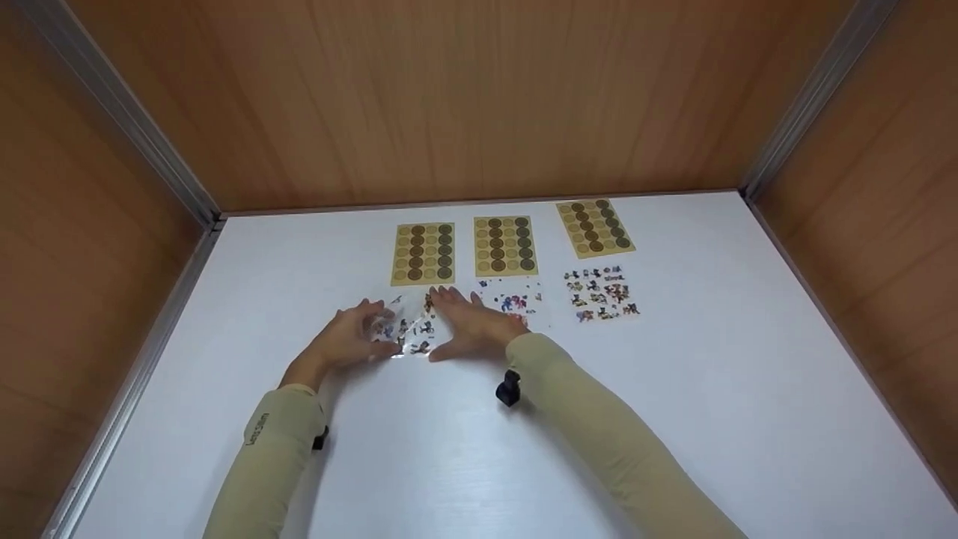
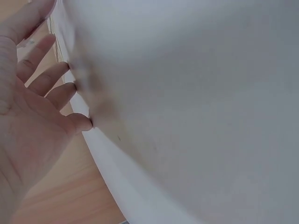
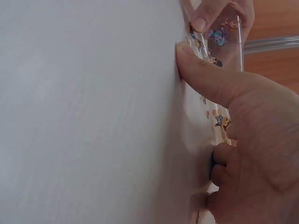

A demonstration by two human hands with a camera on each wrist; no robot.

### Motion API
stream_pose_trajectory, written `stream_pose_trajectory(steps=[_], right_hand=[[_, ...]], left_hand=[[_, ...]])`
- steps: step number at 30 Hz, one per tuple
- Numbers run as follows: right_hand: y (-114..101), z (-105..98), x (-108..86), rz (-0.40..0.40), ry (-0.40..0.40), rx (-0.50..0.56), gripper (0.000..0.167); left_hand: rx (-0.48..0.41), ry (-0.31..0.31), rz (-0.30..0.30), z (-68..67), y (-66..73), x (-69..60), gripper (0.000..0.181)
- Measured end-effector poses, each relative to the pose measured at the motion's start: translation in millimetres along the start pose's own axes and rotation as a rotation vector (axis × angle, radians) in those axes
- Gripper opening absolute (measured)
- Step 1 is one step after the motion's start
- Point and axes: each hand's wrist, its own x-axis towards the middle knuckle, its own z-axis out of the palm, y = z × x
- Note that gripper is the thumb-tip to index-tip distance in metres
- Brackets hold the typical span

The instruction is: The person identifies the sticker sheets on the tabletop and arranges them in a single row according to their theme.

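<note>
A clear sticker sheet (image 1: 420, 327) with small cartoon figures lies between the two hands in the head view. My left hand (image 1: 346, 337) holds its left side, thumb on the near edge; there the film is lifted and bent, as the right wrist view shows. In that view the left thumb (image 3: 202, 21) sits on the film. My right hand (image 1: 473, 326) rests on the sheet's right side, fingers spread, with fingertips and thumb (image 3: 187, 56) down at the white table. In the left wrist view the left hand's (image 2: 32, 102) other fingertips touch the table.
Three tan sheets of round stickers, left (image 1: 423, 254), middle (image 1: 506, 246) and right (image 1: 596, 227), lie along the back. Another clear sticker sheet (image 1: 514, 299) is partly under the right forearm; a third clear sheet (image 1: 601, 294) lies further right. Wooden panels (image 1: 479, 97) enclose the table.
</note>
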Motion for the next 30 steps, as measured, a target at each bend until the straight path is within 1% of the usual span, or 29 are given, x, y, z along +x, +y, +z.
stream_pose_trajectory(steps=[4,7,13,15,17,21,23,24,25,26,27,28,30], right_hand=[[1,0,-0.5,-0.005,0.004,0.0,0.118],[1,2,-2.0,0.003,0.017,0.015,0.121],[-1,7,-7.5,0.136,0.079,0.15,0.131],[-2,9,-8.7,0.155,0.1,0.171,0.133],[-2,10,-8.7,0.156,0.126,0.18,0.134],[-1,13,-7.3,0.145,0.203,0.131,0.141],[-1,15,-5.9,0.113,0.246,0.098,0.143],[-2,15,-5.1,0.088,0.268,0.103,0.144],[-3,16,-4.5,0.054,0.291,0.137,0.143],[-4,16,-4.5,0.024,0.31,0.195,0.142],[-5,16,-4.5,0.0,0.33,0.276,0.14],[-6,16,-5.2,-0.025,0.349,0.381,0.137],[-9,15,-7.8,-0.057,0.375,0.659,0.131]], left_hand=[[-0.06,0.008,-0.019,1.9,5.2,-1.7,0.061],[-0.118,0.014,-0.01,2.9,8.4,-3.8,0.055],[-0.204,0.06,0.055,4.6,14.5,-10.3,0.04],[-0.218,0.074,0.063,5.6,16.6,-12.3,0.038],[-0.232,0.083,0.06,6.8,17.9,-14.3,0.036],[-0.267,0.092,0.025,8.3,20.9,-16.6,0.034],[-0.295,0.102,0.009,7.9,23.3,-18.8,0.034],[-0.31,0.108,0.007,7.5,24.5,-20.4,0.034],[-0.33,0.116,0.008,7.0,25.9,-22.1,0.034],[-0.347,0.123,0.014,6.4,27.4,-24.1,0.034],[-0.367,0.134,0.019,6.1,29.1,-26.1,0.035],[-0.388,0.143,0.025,5.7,31.1,-28.1,0.035],[-0.431,0.16,0.043,5.6,34.3,-31.4,0.035]])
